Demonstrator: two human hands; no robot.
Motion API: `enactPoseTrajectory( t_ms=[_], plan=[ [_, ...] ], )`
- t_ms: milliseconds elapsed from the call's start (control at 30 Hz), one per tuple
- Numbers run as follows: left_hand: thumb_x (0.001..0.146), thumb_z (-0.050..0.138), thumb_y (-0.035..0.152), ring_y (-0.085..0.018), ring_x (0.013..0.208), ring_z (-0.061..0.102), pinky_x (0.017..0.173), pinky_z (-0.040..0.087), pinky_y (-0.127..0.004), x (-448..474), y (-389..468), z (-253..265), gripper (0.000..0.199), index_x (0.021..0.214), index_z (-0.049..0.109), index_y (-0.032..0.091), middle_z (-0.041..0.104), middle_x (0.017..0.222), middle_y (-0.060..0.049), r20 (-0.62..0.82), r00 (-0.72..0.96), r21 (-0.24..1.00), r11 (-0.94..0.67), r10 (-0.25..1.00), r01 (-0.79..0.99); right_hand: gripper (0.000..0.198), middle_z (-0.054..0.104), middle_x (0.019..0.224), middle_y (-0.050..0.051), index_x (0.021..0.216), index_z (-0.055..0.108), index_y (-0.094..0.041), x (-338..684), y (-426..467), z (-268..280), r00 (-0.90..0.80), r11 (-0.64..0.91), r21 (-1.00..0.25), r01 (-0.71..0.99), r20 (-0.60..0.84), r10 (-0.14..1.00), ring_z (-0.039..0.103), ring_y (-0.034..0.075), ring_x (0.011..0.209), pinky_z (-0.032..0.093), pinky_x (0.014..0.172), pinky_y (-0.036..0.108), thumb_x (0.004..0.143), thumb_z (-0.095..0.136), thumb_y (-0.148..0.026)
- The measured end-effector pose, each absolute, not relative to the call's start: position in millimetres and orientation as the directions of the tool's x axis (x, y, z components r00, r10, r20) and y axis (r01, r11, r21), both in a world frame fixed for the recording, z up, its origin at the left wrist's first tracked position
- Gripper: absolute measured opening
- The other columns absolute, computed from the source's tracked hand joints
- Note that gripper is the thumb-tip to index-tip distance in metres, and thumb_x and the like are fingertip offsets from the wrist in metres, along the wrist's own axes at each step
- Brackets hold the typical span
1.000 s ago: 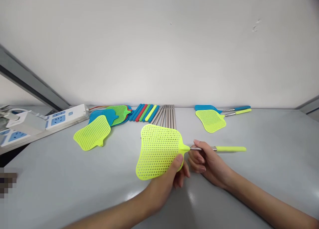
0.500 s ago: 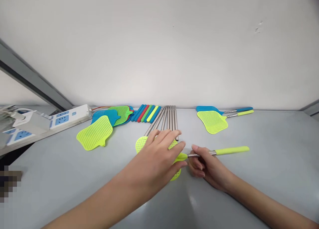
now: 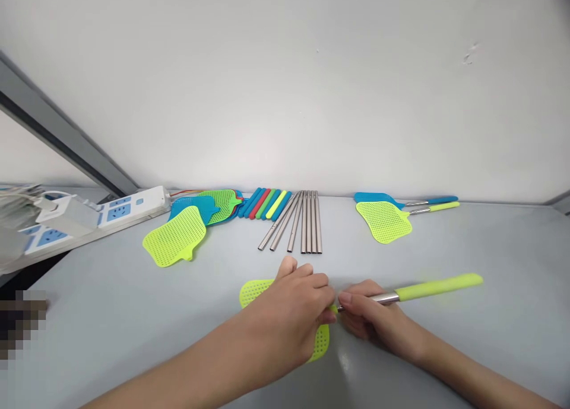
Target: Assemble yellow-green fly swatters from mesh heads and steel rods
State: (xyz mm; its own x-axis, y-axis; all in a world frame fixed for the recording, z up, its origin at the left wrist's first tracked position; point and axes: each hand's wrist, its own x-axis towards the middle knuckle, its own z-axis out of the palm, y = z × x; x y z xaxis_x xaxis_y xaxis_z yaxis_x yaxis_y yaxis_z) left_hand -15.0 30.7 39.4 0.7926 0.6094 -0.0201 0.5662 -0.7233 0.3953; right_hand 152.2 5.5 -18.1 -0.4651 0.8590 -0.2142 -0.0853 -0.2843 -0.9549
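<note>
A yellow-green fly swatter head [image 3: 321,341] lies partly hidden under my left hand [image 3: 296,314], whose fingers are closed around its neck. From that neck a thin metal rod runs right into my right hand [image 3: 374,317]. My right thumb and fingers pinch the metal rod [image 3: 386,298]. Beyond the right hand sticks out the yellow-green grip [image 3: 439,286], slightly blurred and tilted up to the right. The joint between head and rod sits in the small gap between both hands.
Behind the hands lie several metal rods [image 3: 309,225] and a row of coloured grips [image 3: 266,204]. Loose swatter heads [image 3: 176,237] lie left, near a white power strip [image 3: 129,210]. Two whole swatters, yellow-green [image 3: 385,221] and blue [image 3: 371,198], rest at the back right against the wall.
Both hands and the swatter have moved down, nearer to me. My left fingers have curled from spread to closed around the neck, and the grip's end has swung outward to the right.
</note>
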Motion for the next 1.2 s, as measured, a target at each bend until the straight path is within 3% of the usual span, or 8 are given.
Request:
enactPoseTrajectory(
  t_ms=[333,833,1000,1200],
  plan=[
    [0.069,0.045,0.008,-0.012,0.062,0.039,0.069,0.021,-0.032,-3.8,23.2,24.2,0.014,0.058,0.047,0.015,0.048,0.062,0.001,0.238,0.720,0.281,-0.756,0.652,0.591,0.045,0.020,0.039,-0.006,0.041,0.028,-0.017,147.4,-0.4,-28.4,-0.375,-0.321,-0.911,-0.260,-0.211,0.903,0.021,0.006,0.037,0.014,0.040,0.024,0.081,0.040,-0.036],
    [0.064,0.041,0.005,-0.016,0.068,0.038,0.071,0.021,-0.035,2.4,11.0,16.3,0.011,0.064,0.044,0.017,0.044,0.063,-0.001,0.480,0.702,0.011,-0.803,0.527,0.595,0.043,0.018,0.044,-0.005,0.044,0.026,-0.017,142.5,-4.3,-30.8,-0.337,-0.350,-0.839,-0.416,-0.216,0.917,0.017,0.006,0.041,0.012,0.041,0.024,0.080,0.042,-0.036],
    [0.063,0.042,0.007,-0.015,0.066,0.039,0.070,0.021,-0.035,3.8,8.2,16.5,0.011,0.067,0.046,0.016,0.042,0.062,-0.001,0.498,0.719,-0.031,-0.818,0.486,0.574,0.043,0.019,0.045,-0.005,0.045,0.025,-0.017,142.2,-5.5,-26.6,-0.311,-0.324,-0.856,-0.404,-0.204,0.928,0.017,0.006,0.043,0.013,0.042,0.025,0.077,0.044,-0.039],
    [0.068,0.042,0.014,-0.019,0.075,0.041,0.075,0.020,-0.039,2.5,11.9,20.1,0.007,0.072,0.048,0.016,0.047,0.073,-0.004,0.372,0.747,-0.029,-0.798,0.551,0.602,0.044,0.016,0.044,-0.006,0.047,0.021,-0.018,140.0,-1.8,-25.9,-0.319,-0.400,-0.818,-0.413,-0.281,0.905,0.014,0.005,0.041,0.010,0.041,0.024,0.075,0.046,-0.040]
  ],
)
